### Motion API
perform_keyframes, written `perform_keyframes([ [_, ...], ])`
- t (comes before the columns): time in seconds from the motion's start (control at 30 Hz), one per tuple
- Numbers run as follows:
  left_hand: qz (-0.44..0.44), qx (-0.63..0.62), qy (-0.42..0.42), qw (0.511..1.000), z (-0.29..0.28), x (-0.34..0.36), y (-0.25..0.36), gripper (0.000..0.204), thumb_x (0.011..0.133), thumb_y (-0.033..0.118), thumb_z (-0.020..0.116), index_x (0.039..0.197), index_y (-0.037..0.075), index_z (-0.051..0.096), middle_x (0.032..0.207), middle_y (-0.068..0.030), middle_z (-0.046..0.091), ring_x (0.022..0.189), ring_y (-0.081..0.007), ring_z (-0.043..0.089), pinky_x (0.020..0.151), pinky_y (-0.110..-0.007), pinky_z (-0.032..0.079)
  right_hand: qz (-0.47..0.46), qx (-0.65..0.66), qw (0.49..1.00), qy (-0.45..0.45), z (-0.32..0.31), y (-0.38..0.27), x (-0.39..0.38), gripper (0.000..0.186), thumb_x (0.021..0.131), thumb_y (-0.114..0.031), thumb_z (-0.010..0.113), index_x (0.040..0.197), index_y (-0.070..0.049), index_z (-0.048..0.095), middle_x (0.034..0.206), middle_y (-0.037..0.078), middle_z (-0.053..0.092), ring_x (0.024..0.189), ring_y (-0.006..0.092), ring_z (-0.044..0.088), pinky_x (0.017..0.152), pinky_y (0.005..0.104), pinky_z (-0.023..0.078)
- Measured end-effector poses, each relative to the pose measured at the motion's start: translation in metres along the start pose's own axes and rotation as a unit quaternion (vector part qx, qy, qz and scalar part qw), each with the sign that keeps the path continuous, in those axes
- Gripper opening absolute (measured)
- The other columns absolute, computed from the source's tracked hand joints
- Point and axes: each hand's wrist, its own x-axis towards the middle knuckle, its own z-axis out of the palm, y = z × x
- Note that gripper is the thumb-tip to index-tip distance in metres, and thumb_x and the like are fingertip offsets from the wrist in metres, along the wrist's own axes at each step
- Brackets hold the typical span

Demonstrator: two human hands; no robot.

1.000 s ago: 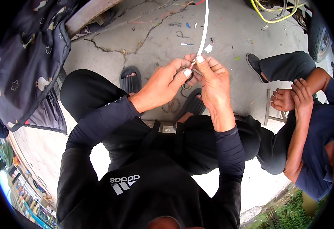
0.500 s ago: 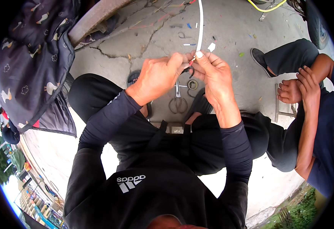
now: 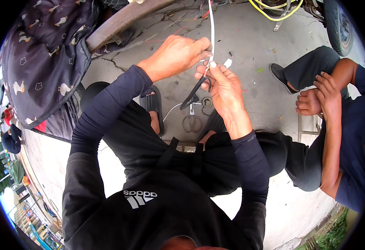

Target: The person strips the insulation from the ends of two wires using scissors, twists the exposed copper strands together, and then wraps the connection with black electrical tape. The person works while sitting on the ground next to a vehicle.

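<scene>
A long white cable [image 3: 212,29] runs down from the top to my hands. My left hand [image 3: 176,56] has thumb and forefinger closed on it from the left. Just below, my right hand [image 3: 222,91] pinches the cable at a thin reddish wire junction. A black cable or sleeve [image 3: 193,93] dangles from that grip, angled down to the left; exactly what it is, I cannot tell. On the ground beneath lie scissors [image 3: 191,123] and a tape roll [image 3: 206,101].
A co-worker sits at right with clasped hands [image 3: 309,102] on a low stool. Upper right are a tyre [image 3: 337,27] and yellow hoses [image 3: 274,14]. At left hang a patterned cloth cover [image 3: 45,62] and a rusty metal bar [image 3: 124,23]. My sandaled feet [image 3: 151,112] are below.
My left hand has moved up and away from my right hand along the white cable. The black length now dangles lower from my right hand, which has shifted slightly left.
</scene>
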Motion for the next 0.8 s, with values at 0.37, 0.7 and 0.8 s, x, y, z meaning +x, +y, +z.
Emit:
perform_keyframes([
  [0.37, -0.279, -0.406, 0.142, 0.859, 0.061, -0.084, 0.087, 0.048, 0.095, 0.026, 0.067, 0.125, -0.005, 0.046, 0.108, -0.0192, 0.069, 0.096, -0.0304, 0.071, 0.089, -0.041, 0.053, -0.056, -0.060, 0.996, 0.043, 0.020, 0.023, -0.015, 0.032, 0.104, -0.029, 0.059, 0.114, 0.002, 0.064, 0.107, 0.013, 0.073, 0.090, 0.0146, 0.065, 0.076, 0.0287, 0.051],
  [0.7, -0.291, -0.070, 0.160, 0.940, 0.045, -0.082, 0.098, 0.031, 0.093, 0.024, 0.063, 0.110, 0.000, 0.052, 0.071, -0.0157, 0.068, 0.064, -0.0401, 0.066, 0.066, -0.049, 0.049, -0.040, 0.022, 0.997, 0.064, 0.044, 0.021, -0.027, 0.038, 0.106, -0.032, 0.055, 0.119, 0.003, 0.062, 0.109, 0.014, 0.073, 0.097, 0.0161, 0.062, 0.086, 0.0325, 0.049],
  [0.8, -0.243, -0.043, 0.187, 0.951, 0.039, -0.085, 0.099, 0.031, 0.093, 0.023, 0.062, 0.110, -0.001, 0.052, 0.070, -0.0156, 0.067, 0.062, -0.0388, 0.065, 0.069, -0.048, 0.048, -0.052, 0.001, 0.997, 0.065, 0.042, 0.022, -0.031, 0.035, 0.104, -0.031, 0.060, 0.116, 0.001, 0.064, 0.106, 0.013, 0.073, 0.095, 0.0139, 0.063, 0.080, 0.0290, 0.047],
])
